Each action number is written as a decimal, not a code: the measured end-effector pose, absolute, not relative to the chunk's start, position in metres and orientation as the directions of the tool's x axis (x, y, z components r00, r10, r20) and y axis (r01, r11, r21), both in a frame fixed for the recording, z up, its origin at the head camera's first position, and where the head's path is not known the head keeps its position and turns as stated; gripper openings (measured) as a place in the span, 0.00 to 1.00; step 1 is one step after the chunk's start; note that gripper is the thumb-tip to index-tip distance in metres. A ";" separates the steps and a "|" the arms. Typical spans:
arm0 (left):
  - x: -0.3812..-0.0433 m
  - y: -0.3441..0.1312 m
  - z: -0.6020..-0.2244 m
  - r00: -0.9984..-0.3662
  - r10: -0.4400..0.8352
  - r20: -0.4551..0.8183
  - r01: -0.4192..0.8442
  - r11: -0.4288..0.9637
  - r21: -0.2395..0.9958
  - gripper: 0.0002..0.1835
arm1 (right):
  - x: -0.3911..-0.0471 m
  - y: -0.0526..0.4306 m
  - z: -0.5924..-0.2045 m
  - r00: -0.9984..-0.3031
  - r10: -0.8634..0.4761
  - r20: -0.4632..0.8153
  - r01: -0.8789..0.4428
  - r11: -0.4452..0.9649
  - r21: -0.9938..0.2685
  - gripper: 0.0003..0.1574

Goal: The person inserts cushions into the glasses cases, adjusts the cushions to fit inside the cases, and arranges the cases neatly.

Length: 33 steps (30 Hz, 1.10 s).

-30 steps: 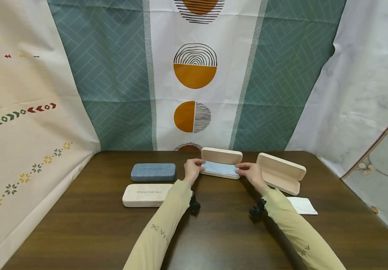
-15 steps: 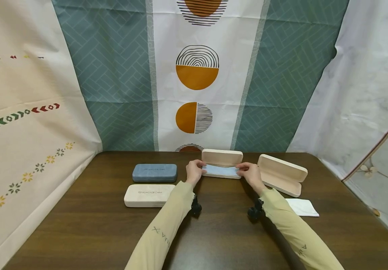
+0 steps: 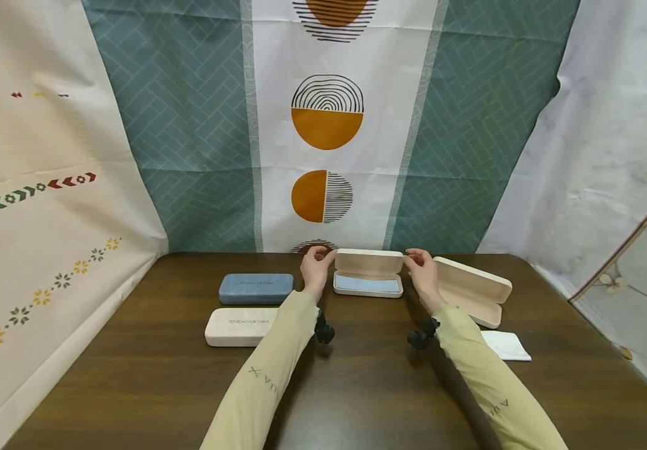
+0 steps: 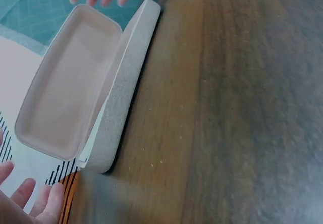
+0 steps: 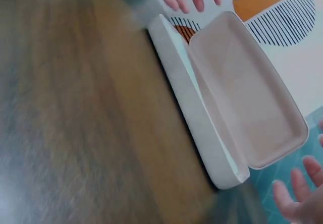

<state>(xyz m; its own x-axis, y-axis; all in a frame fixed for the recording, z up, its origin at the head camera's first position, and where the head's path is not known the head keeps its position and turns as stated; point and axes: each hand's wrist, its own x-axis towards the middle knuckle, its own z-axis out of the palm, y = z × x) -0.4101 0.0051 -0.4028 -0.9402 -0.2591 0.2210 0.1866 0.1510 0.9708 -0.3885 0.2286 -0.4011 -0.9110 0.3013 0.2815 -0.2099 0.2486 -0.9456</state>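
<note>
Across the table [image 3: 368, 375], I have left-hand grip [image 3: 314, 271] and right-hand grip [image 3: 423, 276] spread apart, flanking an open cream oblong case [image 3: 368, 262]; open beige oblong case [image 3: 472, 282] crowds the right.

There are four cases [image 3: 256, 288] (two closed), two cloths [image 3: 367, 284], two hands [image 3: 314, 273].

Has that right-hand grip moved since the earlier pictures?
Yes: up and to the right, judged against the middle open case. The right-hand grip has gone from the blue cloth to beside the raised lid.
</note>
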 end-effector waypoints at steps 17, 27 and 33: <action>-0.413 0.012 -0.408 -0.988 -0.112 0.108 0.106 0.026 0.994 0.18 | -0.402 0.226 -0.404 -0.970 0.244 0.010 0.006 0.068 -0.998 0.32; -0.410 0.013 -0.400 -0.990 -0.142 0.027 0.028 -0.010 1.000 0.14 | -0.404 0.231 -0.406 -0.974 0.224 -0.035 0.037 0.004 -0.999 0.31; -0.407 0.011 -0.396 -0.994 -0.085 -0.066 -0.063 -0.035 0.997 0.14 | -0.399 0.236 -0.404 -0.987 0.157 -0.041 0.047 0.036 -0.998 0.35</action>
<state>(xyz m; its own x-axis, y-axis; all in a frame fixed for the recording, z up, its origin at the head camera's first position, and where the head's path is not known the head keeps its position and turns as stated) -0.4066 0.0108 -0.3959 -0.9942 -0.0851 -0.0658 -0.0630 -0.0347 0.9974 -0.3994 0.2365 -0.4036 -0.9868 0.1571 -0.0406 0.0469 0.0365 -0.9982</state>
